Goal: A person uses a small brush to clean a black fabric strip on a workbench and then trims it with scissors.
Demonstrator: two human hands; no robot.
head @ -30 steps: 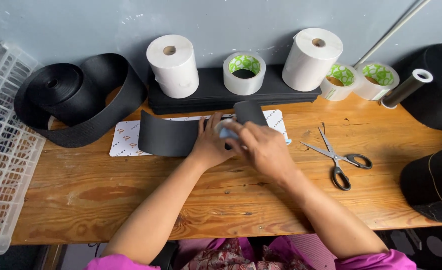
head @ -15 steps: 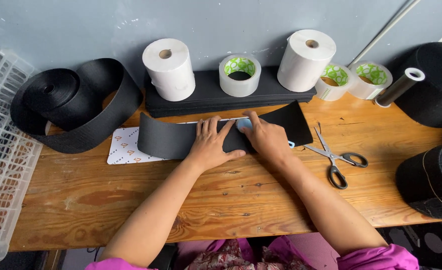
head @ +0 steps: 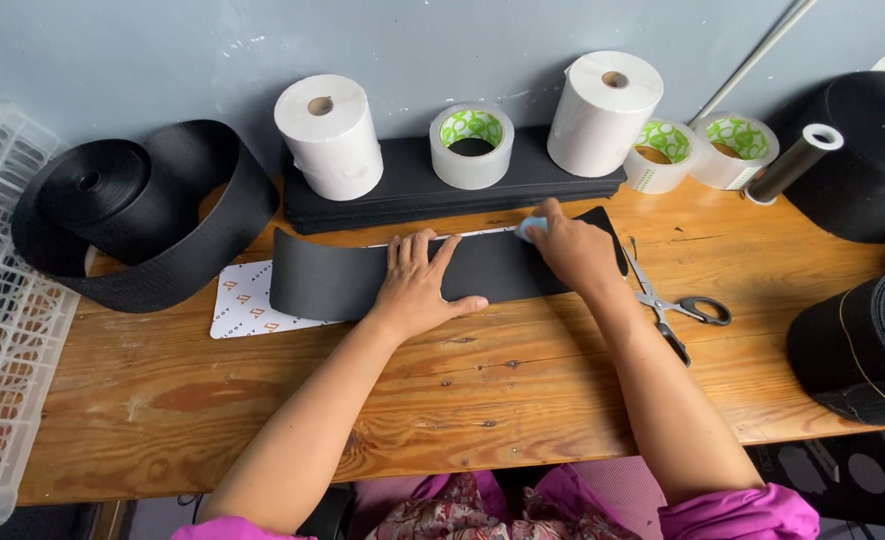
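- Lying flat across a wooden bench (head: 263,400), one black strip (head: 363,280) partly covers one white patterned card (head: 248,305).
- Left hand (head: 418,285) presses it, fingers spread.
- Right hand (head: 573,250) pinches one small pale object (head: 533,228) at the strip's upper edge.
- Nearby: one pair of scissors (head: 678,305), two white paper rolls (head: 331,135), three tape rolls (head: 471,145).

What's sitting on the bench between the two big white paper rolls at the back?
In the head view, a clear tape roll with a green core stands between the left white roll and the right white roll, on a stack of black sheets.

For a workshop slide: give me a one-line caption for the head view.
Left hand flattens a black strip on the wooden bench while the right hand presses a pale blue piece onto it.
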